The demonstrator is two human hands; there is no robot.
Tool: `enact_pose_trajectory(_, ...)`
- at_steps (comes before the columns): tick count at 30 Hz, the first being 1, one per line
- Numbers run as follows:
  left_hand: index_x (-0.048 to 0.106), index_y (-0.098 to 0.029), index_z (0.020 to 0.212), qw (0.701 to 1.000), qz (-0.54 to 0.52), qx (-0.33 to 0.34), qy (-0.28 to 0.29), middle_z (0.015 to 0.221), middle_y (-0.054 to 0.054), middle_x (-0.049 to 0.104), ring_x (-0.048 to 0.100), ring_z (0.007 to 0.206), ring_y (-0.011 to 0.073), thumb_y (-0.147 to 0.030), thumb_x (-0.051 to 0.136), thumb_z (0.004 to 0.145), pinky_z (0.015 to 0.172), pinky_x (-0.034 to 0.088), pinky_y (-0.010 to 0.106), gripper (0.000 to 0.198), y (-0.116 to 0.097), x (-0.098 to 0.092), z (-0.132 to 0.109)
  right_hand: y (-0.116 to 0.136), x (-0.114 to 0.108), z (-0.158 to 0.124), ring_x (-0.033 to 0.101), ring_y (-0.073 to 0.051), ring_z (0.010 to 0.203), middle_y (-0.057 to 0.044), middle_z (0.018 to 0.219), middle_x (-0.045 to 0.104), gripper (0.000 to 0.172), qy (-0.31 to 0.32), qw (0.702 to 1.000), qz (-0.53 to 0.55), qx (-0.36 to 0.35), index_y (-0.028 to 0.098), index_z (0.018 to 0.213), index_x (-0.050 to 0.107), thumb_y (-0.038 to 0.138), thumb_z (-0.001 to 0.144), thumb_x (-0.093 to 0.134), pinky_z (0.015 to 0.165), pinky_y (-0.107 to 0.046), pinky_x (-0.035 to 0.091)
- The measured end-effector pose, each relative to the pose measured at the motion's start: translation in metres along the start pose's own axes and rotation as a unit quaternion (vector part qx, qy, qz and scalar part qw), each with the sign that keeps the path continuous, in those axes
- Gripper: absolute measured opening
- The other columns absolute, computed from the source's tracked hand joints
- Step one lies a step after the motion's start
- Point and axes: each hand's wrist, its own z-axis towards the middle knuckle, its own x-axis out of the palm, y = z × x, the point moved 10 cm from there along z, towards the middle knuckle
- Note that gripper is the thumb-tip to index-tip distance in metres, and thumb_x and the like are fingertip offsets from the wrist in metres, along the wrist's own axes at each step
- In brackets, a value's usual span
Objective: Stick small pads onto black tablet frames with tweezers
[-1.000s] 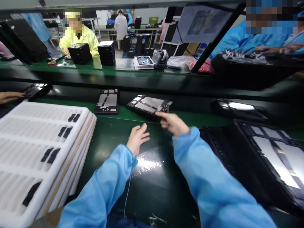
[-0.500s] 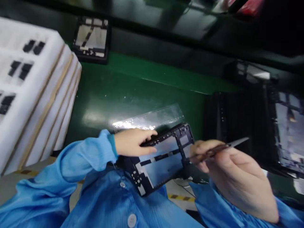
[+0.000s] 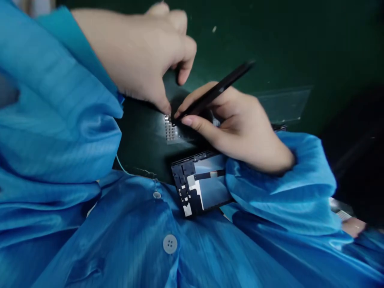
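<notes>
My right hand (image 3: 237, 120) pinches dark tweezers (image 3: 220, 86) like a pen, with the tips down at a clear plastic strip (image 3: 282, 104). Rows of small square pieces (image 3: 170, 132) sit at the strip's left end. My left hand (image 3: 150, 52) is over that end, its thumb tip touching or very near the pieces and its other fingers curled, apart from the thumb. Below my right hand lies a black phone or tablet frame (image 3: 187, 180) with grey-blue panels, partly hidden by my right sleeve. Whatever is between the tweezer tips is too small to tell.
The green work surface (image 3: 279, 44) spreads out behind my hands. Dark objects (image 3: 354, 152) stand in shadow on the right. What looks like another person's hand (image 3: 354, 227) shows at the lower right. A small pale scrap (image 3: 214, 29) lies farther back.
The view has come closer and lower. My left hand has left the device frame for the strip's left end. My right hand has brought the tweezers from the frame's right end to the small pieces.
</notes>
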Motion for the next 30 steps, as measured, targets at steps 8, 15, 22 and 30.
enact_pose_trajectory(8, 0.074, -0.011, 0.127, 0.999, 0.015, 0.021, -0.022, 0.132, 0.010, 0.046, 0.055, 0.140, 0.0488, -0.078, 0.069, 0.078, 0.113, 0.052, 0.064, 0.082, 0.000, -0.003, 0.000, -0.003, -0.005, 0.002, 0.079, -0.024, 0.121, 0.003, 0.108, 0.078, 0.038, -0.022, 0.995, 0.079, 0.061, 0.024, 0.106, 0.079, 0.058, 0.092, 0.090, 0.113, -0.045, 0.063)
enact_pose_trajectory(15, 0.073, -0.018, 0.134, 0.997, -0.060, -0.054, -0.004, 0.128, 0.009, 0.052, 0.049, 0.140, 0.0485, -0.050, 0.093, 0.064, 0.126, 0.041, 0.066, 0.080, 0.011, 0.000, 0.002, 0.002, -0.014, -0.016, 0.080, -0.018, 0.094, -0.001, 0.104, 0.082, 0.018, -0.081, 0.982, 0.167, 0.030, 0.025, 0.105, 0.079, 0.036, 0.097, 0.090, 0.096, -0.036, 0.070)
enact_pose_trajectory(22, 0.075, -0.013, 0.115, 0.987, -0.089, 0.070, -0.114, 0.115, 0.006, 0.053, 0.052, 0.138, 0.0429, -0.113, 0.038, 0.063, 0.127, 0.031, 0.069, 0.119, 0.016, -0.001, -0.003, 0.005, 0.003, -0.140, 0.079, -0.021, 0.097, -0.004, 0.104, 0.076, 0.013, -0.400, 0.902, 0.109, 0.121, 0.031, 0.119, 0.071, 0.024, 0.107, 0.071, 0.087, -0.039, 0.069)
enact_pose_trajectory(30, 0.075, -0.003, 0.120, 0.986, 0.008, 0.124, -0.110, 0.107, 0.003, 0.048, 0.062, 0.131, 0.0321, -0.100, 0.031, 0.071, 0.111, 0.038, 0.062, 0.117, 0.022, -0.001, 0.004, 0.012, 0.019, -0.135, 0.077, -0.021, 0.098, -0.005, 0.103, 0.074, 0.019, -0.402, 0.913, 0.050, 0.039, 0.029, 0.118, 0.066, 0.015, 0.105, 0.066, 0.087, -0.040, 0.068)
